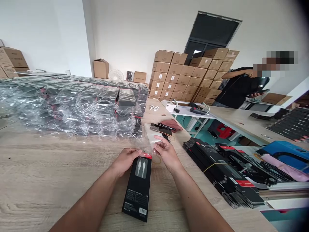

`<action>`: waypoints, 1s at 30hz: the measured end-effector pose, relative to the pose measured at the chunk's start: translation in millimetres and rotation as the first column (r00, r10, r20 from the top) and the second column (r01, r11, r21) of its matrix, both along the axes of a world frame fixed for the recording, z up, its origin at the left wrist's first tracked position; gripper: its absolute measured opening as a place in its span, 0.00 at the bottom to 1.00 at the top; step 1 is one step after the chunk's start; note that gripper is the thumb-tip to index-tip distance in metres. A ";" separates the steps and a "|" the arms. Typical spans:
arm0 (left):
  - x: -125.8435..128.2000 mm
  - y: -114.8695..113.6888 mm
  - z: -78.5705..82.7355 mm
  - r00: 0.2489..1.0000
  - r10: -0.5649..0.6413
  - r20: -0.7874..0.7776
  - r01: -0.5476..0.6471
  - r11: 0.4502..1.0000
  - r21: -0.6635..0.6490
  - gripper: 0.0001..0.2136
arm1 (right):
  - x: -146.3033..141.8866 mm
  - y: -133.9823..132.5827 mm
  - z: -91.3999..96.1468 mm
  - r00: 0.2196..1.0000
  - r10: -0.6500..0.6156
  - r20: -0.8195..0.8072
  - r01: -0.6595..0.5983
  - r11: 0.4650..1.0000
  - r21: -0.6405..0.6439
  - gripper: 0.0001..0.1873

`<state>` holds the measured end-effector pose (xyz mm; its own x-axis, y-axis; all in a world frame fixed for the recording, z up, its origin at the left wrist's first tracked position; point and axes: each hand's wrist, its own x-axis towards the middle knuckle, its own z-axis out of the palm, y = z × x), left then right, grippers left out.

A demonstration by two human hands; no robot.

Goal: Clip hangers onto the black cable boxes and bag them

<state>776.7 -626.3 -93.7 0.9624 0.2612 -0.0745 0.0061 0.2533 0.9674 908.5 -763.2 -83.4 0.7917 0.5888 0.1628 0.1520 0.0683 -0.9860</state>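
A flat black cable package with a red strip at its top lies on the wooden table in front of me. My left hand is closed on its upper left corner. My right hand pinches a clear plastic bag just above the package's top right corner. The bag's mouth meets the package's top end.
Stacks of bagged black packages fill the table's far left. Unbagged black packages lie fanned at the right. A phone, a pen and a dark red pouch sit beyond my hands. Cardboard boxes are stacked behind. A person stands at the right.
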 end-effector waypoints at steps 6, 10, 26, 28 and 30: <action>-0.8 -0.2 0.4 0.995 -0.014 -0.101 0.009 0.998 -0.058 0.15 | -3.1 5.8 -2.3 0.997 -0.050 0.058 0.046 0.997 0.061 0.22; -1.1 2.0 1.3 0.996 0.021 -0.087 -0.027 0.997 -0.072 0.15 | -2.4 6.4 -4.9 0.997 -0.041 0.061 0.042 0.999 0.000 0.23; 2.9 9.9 -7.7 0.988 0.154 0.006 -0.152 0.966 0.208 0.14 | -21.5 1.0 9.9 0.682 0.130 0.720 0.118 0.952 -0.283 0.07; 3.6 11.4 -8.2 0.988 0.153 0.022 -0.153 0.949 0.277 0.14 | -20.5 1.9 7.5 0.647 0.028 0.762 0.212 0.953 -0.215 0.05; 4.2 12.9 -9.0 0.988 0.150 0.033 -0.153 0.943 0.295 0.13 | -19.4 3.6 4.2 0.582 0.015 0.813 0.251 0.948 -0.197 0.03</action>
<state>780.9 -613.4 -102.7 0.9100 0.4128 0.0375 -0.0197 -0.0474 0.9987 889.1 -759.6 -79.2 0.4821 0.6218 0.6172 0.8685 -0.2469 -0.4297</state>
